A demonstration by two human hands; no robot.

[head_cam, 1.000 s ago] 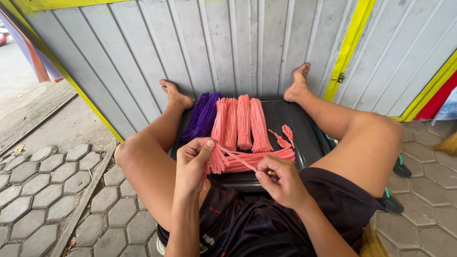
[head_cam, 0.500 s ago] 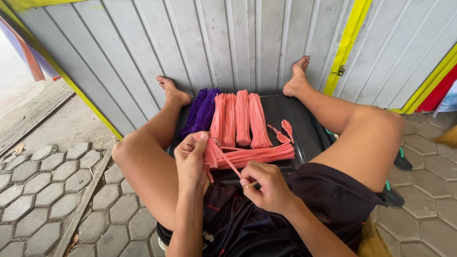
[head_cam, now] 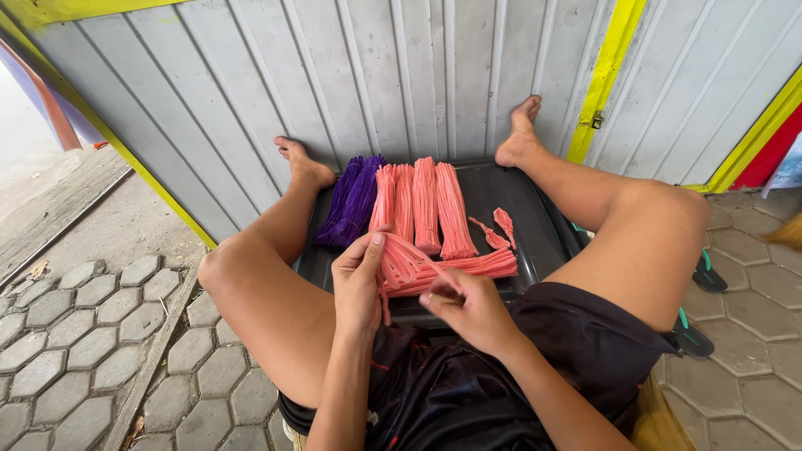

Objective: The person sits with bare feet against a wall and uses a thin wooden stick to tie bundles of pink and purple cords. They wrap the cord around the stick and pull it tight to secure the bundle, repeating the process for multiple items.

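The pink strips (head_cam: 451, 271) look like thin matt paper or soft fibre, finely ribbed, as do the purple strips (head_cam: 351, 200). The tray (head_cam: 518, 196) under them is black plastic, smooth and glossy, with light reflecting off it. The wall (head_cam: 376, 75) is corrugated metal, painted grey, matt and a little scuffed. The shorts (head_cam: 468, 384) are dark cloth, creased and dull. The paving (head_cam: 75, 334) is rough grey concrete.

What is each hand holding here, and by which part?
The left hand grips a bundle of pink strips at its gathered near end. The right hand pinches something thin near that end; exactly what cannot be told.
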